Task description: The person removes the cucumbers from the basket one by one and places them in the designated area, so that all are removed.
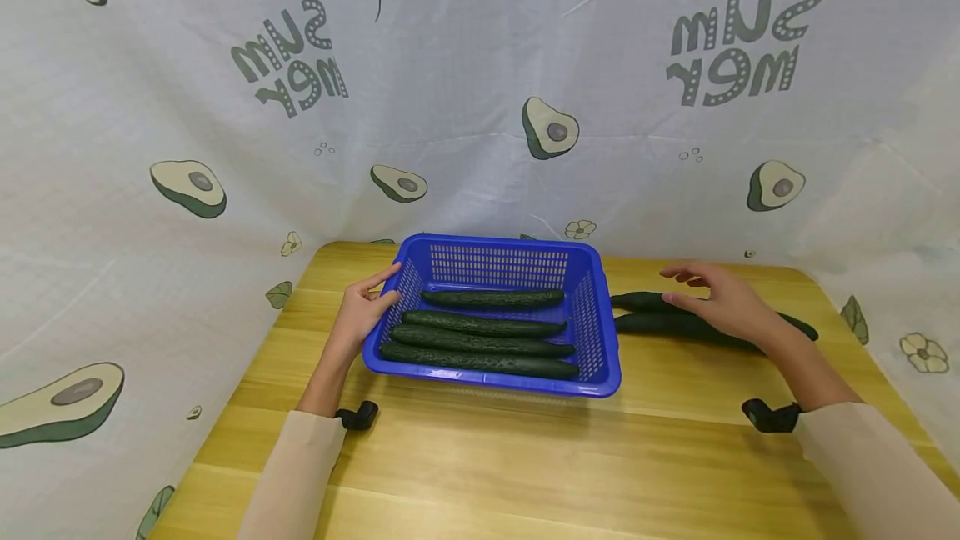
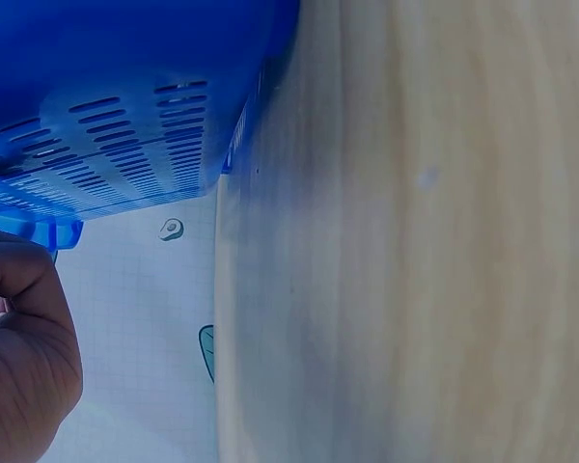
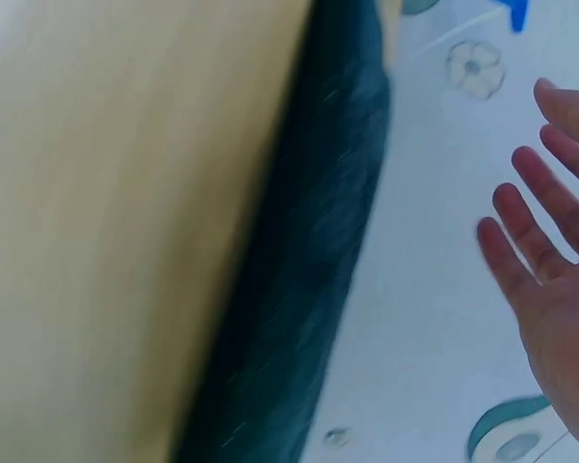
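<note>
A blue plastic basket [image 1: 491, 382] with slotted walls stands mid-table, several dark green cucumbers [image 1: 483, 340] lying crosswise inside. My left hand [image 1: 360, 311] holds the basket's left rim; in the left wrist view its fingers curl close to the rim's corner, partly cut off by the frame. To the right of the basket, two more cucumbers [image 1: 652, 323] lie side by side on the table. Over them hovers my right hand [image 1: 723, 302], partly hiding them in the head view. In the right wrist view its fingers [image 3: 536, 227] are spread, apart from the nearby cucumber [image 3: 304, 231].
The wooden table [image 1: 480, 473] extends in front of the basket. Behind it and along the sides hangs a white curtain [image 1: 465, 90] printed with avocados and lettering. A black wrist camera [image 1: 772, 417] sits on my right wrist, another [image 1: 360, 416] on my left.
</note>
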`<state>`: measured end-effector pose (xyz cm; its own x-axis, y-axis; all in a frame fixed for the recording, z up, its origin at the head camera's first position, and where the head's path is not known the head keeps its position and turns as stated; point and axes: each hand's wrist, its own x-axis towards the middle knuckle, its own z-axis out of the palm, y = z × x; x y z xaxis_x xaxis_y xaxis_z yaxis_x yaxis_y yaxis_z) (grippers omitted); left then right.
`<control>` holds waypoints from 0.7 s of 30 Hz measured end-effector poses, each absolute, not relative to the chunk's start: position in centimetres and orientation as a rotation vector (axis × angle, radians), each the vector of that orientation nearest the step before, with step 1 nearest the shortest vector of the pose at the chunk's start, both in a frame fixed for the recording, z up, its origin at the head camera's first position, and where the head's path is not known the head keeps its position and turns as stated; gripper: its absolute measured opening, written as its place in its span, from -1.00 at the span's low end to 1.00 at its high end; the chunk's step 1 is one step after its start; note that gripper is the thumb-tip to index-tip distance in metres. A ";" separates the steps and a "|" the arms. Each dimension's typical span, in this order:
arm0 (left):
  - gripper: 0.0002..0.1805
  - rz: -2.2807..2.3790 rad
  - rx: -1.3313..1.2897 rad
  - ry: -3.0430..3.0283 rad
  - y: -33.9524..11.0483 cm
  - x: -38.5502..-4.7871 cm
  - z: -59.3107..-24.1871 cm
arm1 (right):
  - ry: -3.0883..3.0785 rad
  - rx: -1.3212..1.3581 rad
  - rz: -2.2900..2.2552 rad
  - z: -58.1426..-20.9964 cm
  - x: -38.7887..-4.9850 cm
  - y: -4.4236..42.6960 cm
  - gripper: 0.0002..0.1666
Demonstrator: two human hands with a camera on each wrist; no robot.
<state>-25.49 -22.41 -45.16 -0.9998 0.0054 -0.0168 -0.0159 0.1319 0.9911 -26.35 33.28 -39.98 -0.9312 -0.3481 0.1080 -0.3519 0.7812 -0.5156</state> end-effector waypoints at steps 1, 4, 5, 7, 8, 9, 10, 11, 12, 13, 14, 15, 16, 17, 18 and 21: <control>-0.40 2.059 -0.012 2.351 -22.4 -25.5 -45.2 | -2.956 0.587 0.879 -39.6 -26.5 32.8 -0.41; -0.40 2.055 -0.018 2.356 -22.2 -25.5 -45.2 | -2.940 0.625 0.942 -38.6 -26.8 31.3 -0.41; -0.40 2.049 -0.017 2.361 -22.2 -25.5 -45.2 | -2.938 0.635 0.952 -38.4 -26.9 30.8 -0.41; -0.41 2.050 -0.016 2.362 -22.1 -25.6 -45.2 | -2.931 0.653 0.966 -37.8 -27.2 29.8 -0.41; -0.41 2.051 -0.015 2.358 -22.0 -25.5 -45.1 | -2.924 0.670 0.972 -37.5 -27.3 29.3 -0.41; -0.41 2.052 -0.012 2.353 -22.0 -25.5 -45.1 | -2.919 0.684 0.976 -37.2 -27.4 28.7 -0.41; -0.41 2.051 -0.008 2.350 -22.0 -25.5 -45.2 | -2.911 0.692 0.978 -36.9 -27.5 28.2 -0.41; -0.40 2.050 -0.004 2.344 -22.0 -25.5 -45.2 | -2.904 0.706 0.986 -36.5 -27.7 27.6 -0.42; -0.40 2.054 -0.004 2.336 -22.0 -25.5 -45.2 | -2.896 0.723 0.989 -36.2 -27.9 27.1 -0.42; -0.40 2.059 -0.006 2.329 -22.0 -25.5 -45.2 | -2.892 0.733 0.994 -35.9 -28.0 26.5 -0.42; -0.40 2.058 -0.006 2.330 -22.1 -25.5 -45.2 | -2.886 0.748 0.993 -35.7 -28.3 26.0 -0.42; -0.40 2.061 -0.008 2.331 -22.2 -25.5 -45.2 | -2.880 0.757 0.999 -35.4 -28.5 25.4 -0.42; -0.40 2.064 -0.009 2.331 -22.3 -25.5 -45.3 | -2.876 0.767 1.007 -35.3 -28.7 24.9 -0.43; -0.40 2.066 -0.009 2.332 -22.3 -25.5 -45.3 | -2.874 0.784 1.012 -35.1 -28.9 24.4 -0.43; -0.40 2.066 -0.011 2.335 -22.4 -25.6 -45.3 | -2.873 0.795 1.018 -34.9 -29.1 23.9 -0.43; -0.41 2.061 -0.010 2.340 -22.5 -25.6 -45.3 | -2.867 0.838 1.034 -34.6 -29.3 22.5 -0.42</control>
